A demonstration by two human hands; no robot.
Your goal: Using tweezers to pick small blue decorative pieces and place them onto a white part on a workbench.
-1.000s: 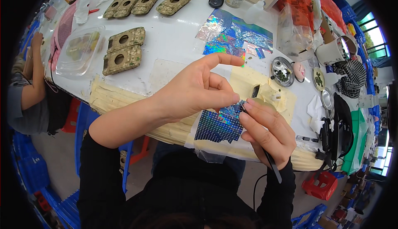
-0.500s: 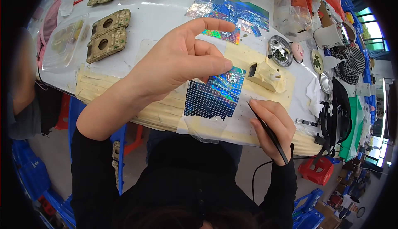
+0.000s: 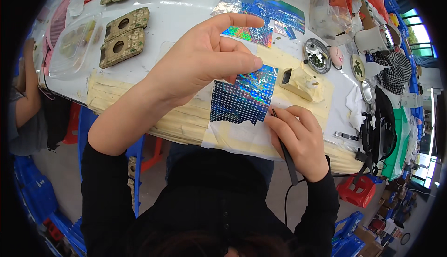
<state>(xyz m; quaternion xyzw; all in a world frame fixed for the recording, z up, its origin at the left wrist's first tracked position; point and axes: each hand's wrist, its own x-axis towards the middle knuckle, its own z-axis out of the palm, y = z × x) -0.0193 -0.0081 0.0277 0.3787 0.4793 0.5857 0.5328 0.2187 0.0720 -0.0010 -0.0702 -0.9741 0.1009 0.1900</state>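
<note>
- Holding slim black tweezers (image 3: 289, 164), the right hand (image 3: 300, 137) closes its fingers round them, the tips just beside the right edge of a shiny blue dotted sheet (image 3: 240, 104).
- That sheet lies at the near side of the table (image 3: 179, 17), over white paper (image 3: 228, 133), in front of the person.
- The left hand (image 3: 198, 57) hangs over the sheet's upper left part, forefinger and thumb wide apart, the other fingers curled; from here I can't tell whether it touches the sheet.
- Beyond the right hand stands a round metal dish (image 3: 328, 54), with small dark green bits (image 3: 317, 61) gathered inside.
- To the right of that, a pale round dish (image 3: 356, 78) carries more green pieces (image 3: 358, 66).
- Nearer the edge sits a second metal dish (image 3: 368, 89); I can't make out its inside.
- Over on the left, a clear plastic box (image 3: 58, 64) holds something pale green and yellowish, blurred through its walls.
- At the far right, a green tray (image 3: 395, 147) has crumpled clear plastic (image 3: 406, 133) along it.
</note>
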